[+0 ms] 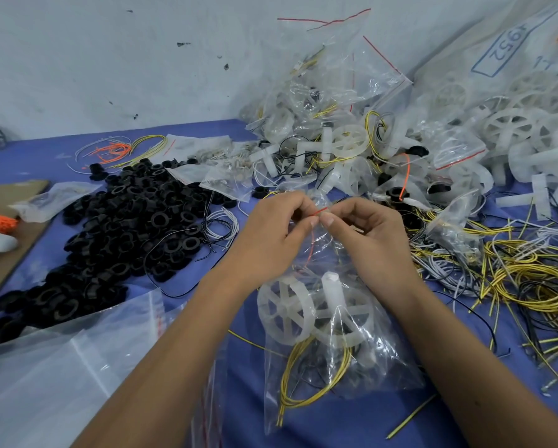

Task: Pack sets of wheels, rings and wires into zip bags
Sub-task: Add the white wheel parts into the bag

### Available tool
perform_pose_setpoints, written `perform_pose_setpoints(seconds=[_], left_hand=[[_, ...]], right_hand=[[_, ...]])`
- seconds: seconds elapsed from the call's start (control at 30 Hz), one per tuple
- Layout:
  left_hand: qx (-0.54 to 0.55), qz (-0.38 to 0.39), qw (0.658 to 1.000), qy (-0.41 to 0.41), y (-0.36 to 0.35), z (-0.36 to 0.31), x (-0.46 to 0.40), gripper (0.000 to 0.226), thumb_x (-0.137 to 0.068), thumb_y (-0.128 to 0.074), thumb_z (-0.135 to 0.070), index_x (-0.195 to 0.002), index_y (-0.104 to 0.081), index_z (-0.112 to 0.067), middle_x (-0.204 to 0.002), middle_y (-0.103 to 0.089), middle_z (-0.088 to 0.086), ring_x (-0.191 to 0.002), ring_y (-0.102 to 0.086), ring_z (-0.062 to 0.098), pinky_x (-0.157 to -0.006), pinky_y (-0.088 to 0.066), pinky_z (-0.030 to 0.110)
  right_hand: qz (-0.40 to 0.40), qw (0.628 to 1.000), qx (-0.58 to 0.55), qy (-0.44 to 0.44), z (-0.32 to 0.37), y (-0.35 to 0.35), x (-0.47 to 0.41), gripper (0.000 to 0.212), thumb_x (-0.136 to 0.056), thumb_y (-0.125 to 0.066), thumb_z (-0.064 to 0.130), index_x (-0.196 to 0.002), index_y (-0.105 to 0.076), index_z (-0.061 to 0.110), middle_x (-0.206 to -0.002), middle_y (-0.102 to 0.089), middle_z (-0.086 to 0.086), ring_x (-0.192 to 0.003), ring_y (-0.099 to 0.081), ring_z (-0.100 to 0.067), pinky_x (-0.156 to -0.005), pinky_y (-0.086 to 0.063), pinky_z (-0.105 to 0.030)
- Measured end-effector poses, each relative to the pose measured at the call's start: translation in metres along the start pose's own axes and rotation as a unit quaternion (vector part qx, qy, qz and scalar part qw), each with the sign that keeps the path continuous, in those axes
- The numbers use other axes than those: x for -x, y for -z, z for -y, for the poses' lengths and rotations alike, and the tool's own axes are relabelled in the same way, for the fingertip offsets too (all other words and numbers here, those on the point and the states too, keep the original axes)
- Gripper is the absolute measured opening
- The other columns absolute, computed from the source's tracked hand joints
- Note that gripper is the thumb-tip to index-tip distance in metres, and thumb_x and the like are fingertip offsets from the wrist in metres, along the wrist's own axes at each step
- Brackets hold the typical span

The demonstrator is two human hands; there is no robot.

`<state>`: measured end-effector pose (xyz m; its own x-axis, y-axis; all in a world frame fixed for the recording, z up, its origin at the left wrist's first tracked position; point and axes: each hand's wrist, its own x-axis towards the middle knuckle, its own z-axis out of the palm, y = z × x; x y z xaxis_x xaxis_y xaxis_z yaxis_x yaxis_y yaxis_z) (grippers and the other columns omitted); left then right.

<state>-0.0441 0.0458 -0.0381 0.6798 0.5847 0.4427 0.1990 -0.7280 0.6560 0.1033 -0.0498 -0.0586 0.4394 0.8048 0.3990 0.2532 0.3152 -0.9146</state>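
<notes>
My left hand and right hand meet above the blue cloth-covered bench, both pinching the red-striped mouth of a clear plastic zip bag. The fingers of each hand are curled and clamped on the bag's top edge, thumbs nearly touching at the red seal line. The bag hangs below my fingers and rests on the bench between my forearms. Inside it lie two translucent white spoked wheels and a coil of yellow wire (a black part shows beneath, too blurred to identify). To my left lies a heap of black plastic rings; behind my hands, a pile of filled zip bags; to my right, loose yellow, white and black wires. A stack of empty clear bags lies at lower left.
</notes>
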Motion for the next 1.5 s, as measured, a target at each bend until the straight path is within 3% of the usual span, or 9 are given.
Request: perform_pose_setpoints(seconds=[0.23, 0.37, 0.47, 0.57, 0.73, 0.9, 1.0, 1.3, 1.5], left_hand=[[-0.003, -0.002, 1.0, 0.006, 0.003, 0.01, 0.002, 0.013, -0.095, -0.069, -0.019, -0.083, -0.064, -0.016, -0.078, -0.063, -0.005, -0.079, -0.059, 0.014, -0.071, -0.048, 0.031], [0.007, -0.001, 1.0, 0.002, 0.001, 0.007, 0.002, 0.018, -0.092, -0.069, -0.027, -0.078, -0.062, -0.018, -0.075, -0.061, -0.006, -0.076, -0.057, 0.016, -0.07, -0.049, 0.035], [0.003, 0.005, 1.0, 0.0, 0.002, 0.008, 0.001, 0.016, -0.09, -0.072, -0.015, -0.077, -0.063, -0.017, -0.074, -0.061, -0.005, -0.077, -0.057, 0.018, -0.072, -0.05, 0.041], [0.025, 0.005, 1.0, 0.015, 0.005, 0.008, 0.001, 0.015, -0.09, -0.075, -0.018, -0.077, -0.069, -0.022, -0.073, -0.065, -0.009, -0.073, -0.06, 0.009, -0.069, -0.048, 0.026], [0.044, -0.002, 0.997, 0.06, 0.007, 0.014, 0.001, 0.009, -0.089, -0.078, -0.016, -0.082, -0.073, -0.016, -0.069, -0.063, -0.018, -0.059, -0.053, -0.003, -0.06, -0.039, 0.009], [-0.01, 0.012, 0.999, 0.03, 0.006, 0.014, 0.0, 0.011, -0.095, -0.07, -0.018, -0.084, -0.067, -0.018, -0.075, -0.062, -0.009, -0.066, -0.053, 0.007, -0.065, -0.043, 0.026], [-0.023, 0.016, 1.0, 0.007, 0.005, 0.013, 0.0, 0.007, -0.095, -0.068, -0.017, -0.088, -0.068, -0.015, -0.078, -0.064, -0.006, -0.074, -0.058, 0.014, -0.07, -0.05, 0.038], [-0.012, 0.04, 0.999, -0.017, 0.007, 0.011, 0.001, 0.008, -0.094, -0.069, -0.013, -0.088, -0.068, -0.018, -0.076, -0.062, -0.006, -0.073, -0.058, 0.013, -0.071, -0.049, 0.038], [-0.028, 0.034, 0.999, -0.022, 0.007, 0.013, 0.002, 0.008, -0.094, -0.068, -0.014, -0.089, -0.068, -0.02, -0.078, -0.063, -0.007, -0.077, -0.059, 0.015, -0.071, -0.05, 0.041]], right_hand=[[-0.012, 1.0, -0.011, -0.014, 0.002, 0.001, -0.001, 0.007, -0.093, -0.072, 0.01, -0.09, -0.074, 0.005, -0.086, -0.073, -0.017, -0.075, -0.062, -0.018, -0.073, -0.05, -0.031], [0.012, 1.0, -0.008, -0.026, 0.0, 0.001, 0.0, 0.008, -0.094, -0.07, 0.011, -0.092, -0.074, 0.004, -0.09, -0.074, -0.018, -0.083, -0.065, -0.039, -0.081, -0.054, -0.047], [0.023, 0.999, 0.001, -0.023, 0.0, -0.001, 0.0, 0.007, -0.093, -0.071, 0.008, -0.091, -0.075, 0.003, -0.087, -0.074, -0.015, -0.081, -0.065, -0.036, -0.08, -0.054, -0.044], [0.016, 0.999, 0.001, -0.027, 0.001, -0.002, 0.0, 0.006, -0.092, -0.072, 0.007, -0.089, -0.076, 0.007, -0.085, -0.076, -0.009, -0.079, -0.067, -0.016, -0.078, -0.054, -0.031], [0.008, 0.999, 0.01, -0.035, 0.0, 0.001, -0.001, 0.009, -0.095, -0.07, 0.01, -0.087, -0.075, 0.011, -0.086, -0.076, -0.012, -0.075, -0.063, -0.018, -0.074, -0.052, -0.035], [0.019, 0.998, -0.014, -0.057, 0.002, 0.001, 0.0, 0.009, -0.095, -0.07, 0.012, -0.091, -0.076, 0.007, -0.089, -0.076, -0.016, -0.08, -0.065, -0.021, -0.078, -0.055, -0.043], [0.04, 0.998, -0.005, -0.05, 0.002, 0.001, 0.001, 0.007, -0.092, -0.072, 0.011, -0.09, -0.079, 0.009, -0.084, -0.076, -0.013, -0.074, -0.064, -0.015, -0.071, -0.052, -0.028], [0.032, 0.998, 0.008, -0.048, 0.0, 0.001, -0.001, 0.006, -0.09, -0.074, 0.006, -0.088, -0.079, 0.009, -0.081, -0.076, -0.011, -0.073, -0.065, -0.015, -0.071, -0.051, -0.029], [0.04, 0.998, -0.024, -0.052, -0.004, -0.001, 0.0, 0.006, -0.091, -0.071, 0.001, -0.088, -0.076, 0.004, -0.066, -0.069, 0.009, -0.056, -0.054, 0.003, -0.056, -0.042, -0.01]])
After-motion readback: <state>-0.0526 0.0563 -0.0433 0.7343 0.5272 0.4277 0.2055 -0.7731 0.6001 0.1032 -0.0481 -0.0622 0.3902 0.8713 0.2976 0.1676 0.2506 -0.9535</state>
